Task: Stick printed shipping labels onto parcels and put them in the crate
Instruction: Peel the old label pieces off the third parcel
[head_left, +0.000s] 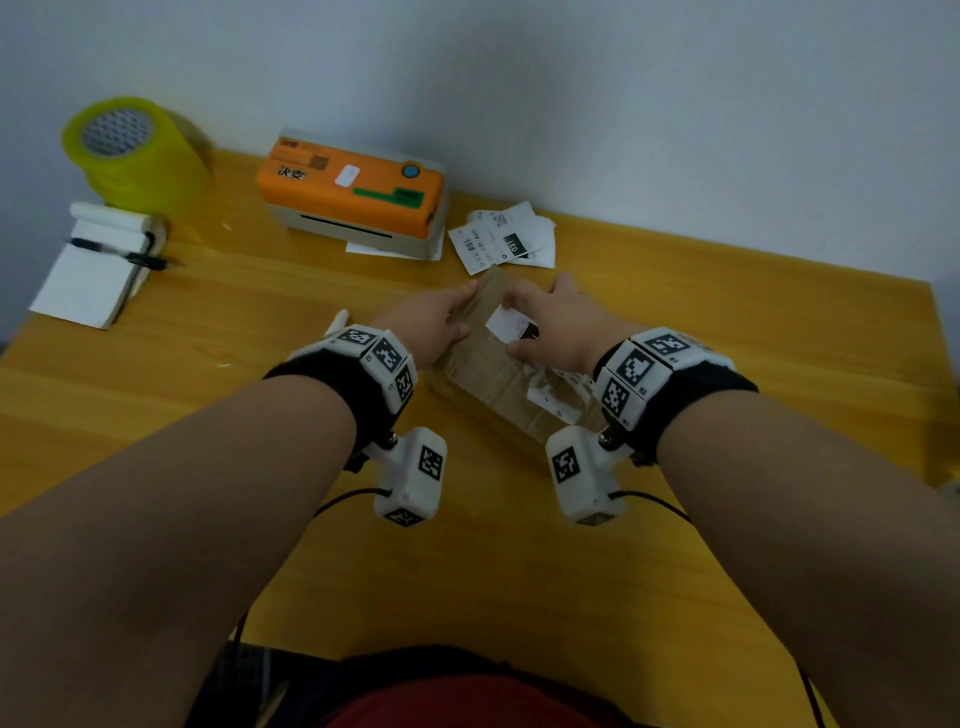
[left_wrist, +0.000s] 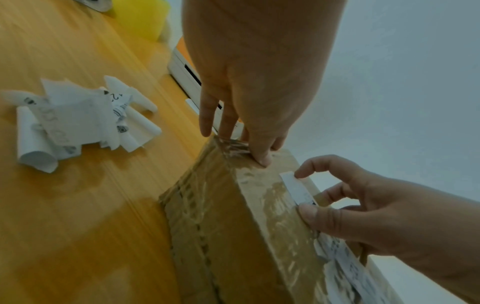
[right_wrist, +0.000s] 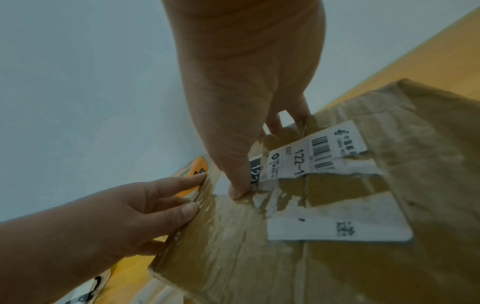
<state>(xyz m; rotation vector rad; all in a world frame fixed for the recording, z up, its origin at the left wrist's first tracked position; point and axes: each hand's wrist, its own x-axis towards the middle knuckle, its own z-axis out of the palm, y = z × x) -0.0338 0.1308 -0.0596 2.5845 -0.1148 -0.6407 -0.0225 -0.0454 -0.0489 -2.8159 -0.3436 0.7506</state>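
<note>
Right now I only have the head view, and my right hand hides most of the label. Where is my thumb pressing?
Observer: From the right wrist view, your right hand sets its thumb tip at the end of the label, right beside its black patch.
Operator: Any print I can check?
Observer: It reads 122-1, with barcodes beside that.
Operator: And the other hand?
Observer: From the left wrist view, your left hand has its thumb on the taped top of the parcel, clear of the label.

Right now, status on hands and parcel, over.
Left hand steadies parcel at far end. Right hand presses label onto parcel top. Nothing in the way.
</note>
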